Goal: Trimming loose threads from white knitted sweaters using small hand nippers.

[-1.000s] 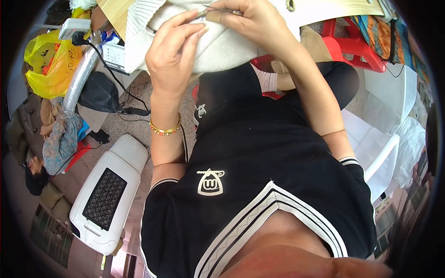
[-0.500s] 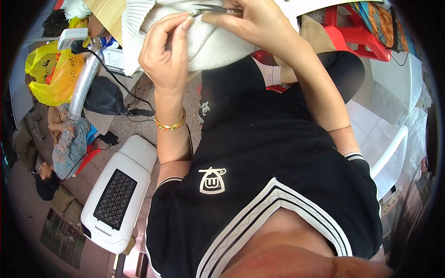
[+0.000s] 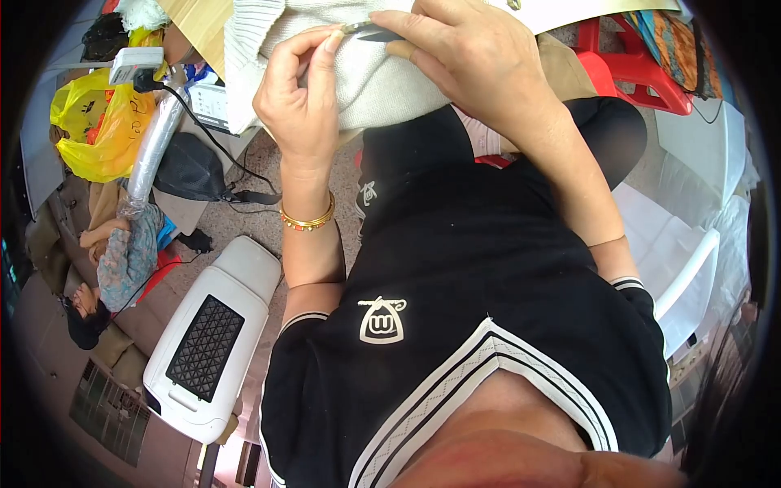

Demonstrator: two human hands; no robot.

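A cream-white knitted garment (image 3: 381, 91) lies bunched at the table's near edge, its ribbed part at the left. Above the knit, my right hand (image 3: 480, 61) is closed round a small pair of metal scissors (image 3: 376, 36). Their blades point left, and the hand covers the handles. My left hand (image 3: 297, 98) is closed in a pinch of thumb and forefinger right by the blade tips. What sits between those fingertips is too small to make out.
To the left are a yellow plastic bag (image 3: 85, 134), a clear-wrapped roll (image 3: 156, 146), a black cable (image 3: 207, 134) and a black bag (image 3: 189, 169). A white lidded bin (image 3: 215, 325) stands lower left; a person (image 3: 122, 260) sits beyond. Red stools (image 3: 643, 73) and a white chair (image 3: 679, 276) are right.
My right hand has moved left and turned its back upward, covering more of the scissors. The blades sit slightly lower. My left hand keeps its pinch.
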